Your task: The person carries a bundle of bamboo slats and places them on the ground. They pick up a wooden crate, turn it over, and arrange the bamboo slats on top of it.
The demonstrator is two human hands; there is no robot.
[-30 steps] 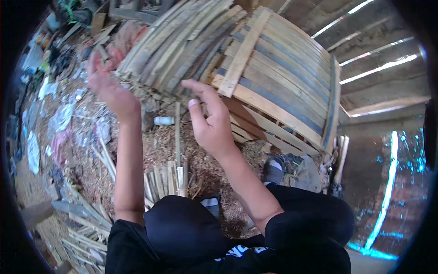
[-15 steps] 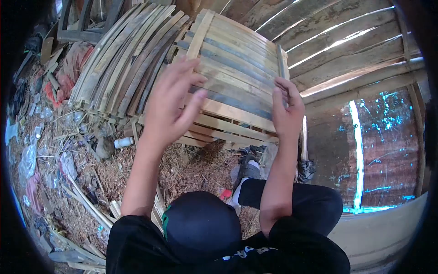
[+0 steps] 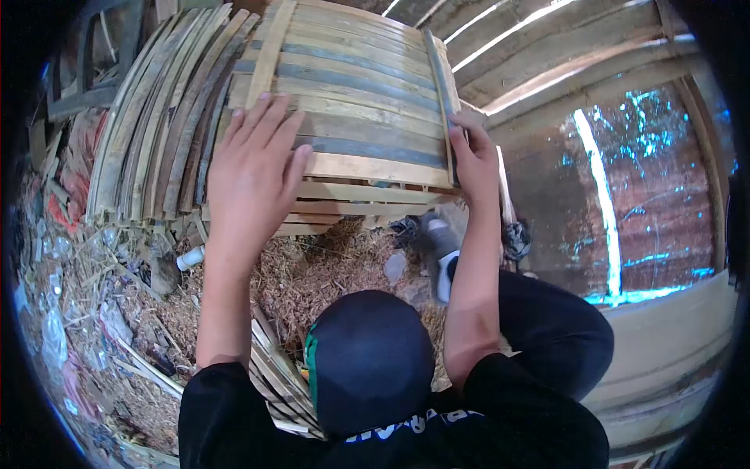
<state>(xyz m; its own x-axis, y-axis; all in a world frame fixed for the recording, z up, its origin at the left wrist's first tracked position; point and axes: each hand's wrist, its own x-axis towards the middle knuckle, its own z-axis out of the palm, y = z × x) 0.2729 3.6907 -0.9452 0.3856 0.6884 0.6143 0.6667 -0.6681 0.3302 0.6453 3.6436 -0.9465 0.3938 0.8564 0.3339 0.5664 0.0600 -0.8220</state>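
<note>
A slatted wooden panel (image 3: 367,117) lies on top of a stack in front of me, its pale and grey slats running across it. A pale batten (image 3: 273,51) crosses the slats near the left end, and a darker batten (image 3: 443,98) edges the right end. My left hand (image 3: 254,168) is open over the panel's front left part, fingers spread towards the pale batten; whether the palm presses on the wood cannot be seen. At the right edge, my right hand (image 3: 473,156) is closed around the darker batten, its fingertips partly hidden.
Curved wooden strips (image 3: 168,117) are piled left of the stack. A white bottle (image 3: 190,258) and plastic scraps (image 3: 53,336) litter the ground, which is covered in shavings (image 3: 312,270). More thin strips (image 3: 277,367) lie by my leg. A plank wall (image 3: 547,47) stands at the right.
The view has shifted, so the stack appears farther left. My right hand has closed on the panel's right edge. My left hand has flattened, with its fingers over the slats.
</note>
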